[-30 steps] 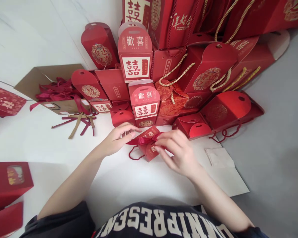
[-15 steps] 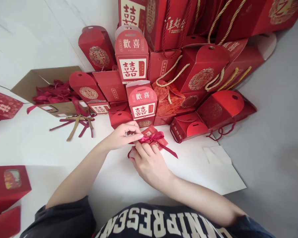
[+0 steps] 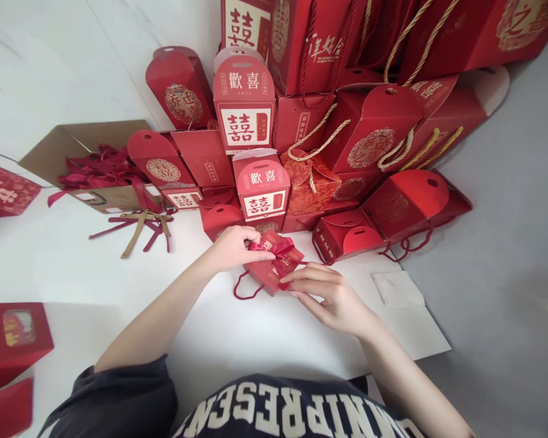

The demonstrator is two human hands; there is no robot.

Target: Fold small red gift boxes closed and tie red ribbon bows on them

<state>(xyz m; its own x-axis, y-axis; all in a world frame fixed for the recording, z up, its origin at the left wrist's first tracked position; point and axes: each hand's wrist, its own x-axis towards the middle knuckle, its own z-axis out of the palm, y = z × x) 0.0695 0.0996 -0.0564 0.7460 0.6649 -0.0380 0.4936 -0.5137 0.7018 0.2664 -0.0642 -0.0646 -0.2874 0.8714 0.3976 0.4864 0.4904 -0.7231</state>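
On the white table in front of me sits a small red gift box (image 3: 268, 275) with a cord handle (image 3: 248, 295) at its near left side. A dark red ribbon bow (image 3: 278, 248) lies across its top. My left hand (image 3: 235, 246) pinches the bow's left part, thumb laid along the ribbon. My right hand (image 3: 331, 295), at the box's right side, has its fingertips closed on a ribbon tail, part of which is hidden by the fingers.
Stacked red gift boxes (image 3: 262, 176) and bags rise just behind my hands. At the left stand an open cardboard box (image 3: 114, 204) of ribbons and a few loose ribbon strips (image 3: 134, 234). Two red boxes (image 3: 349, 234) sit to the right, near a white sheet (image 3: 397, 287).
My right hand has moved right, from the bow's near left to the box's right side. My left hand has shifted slightly right, and more of the box and its handle now show.
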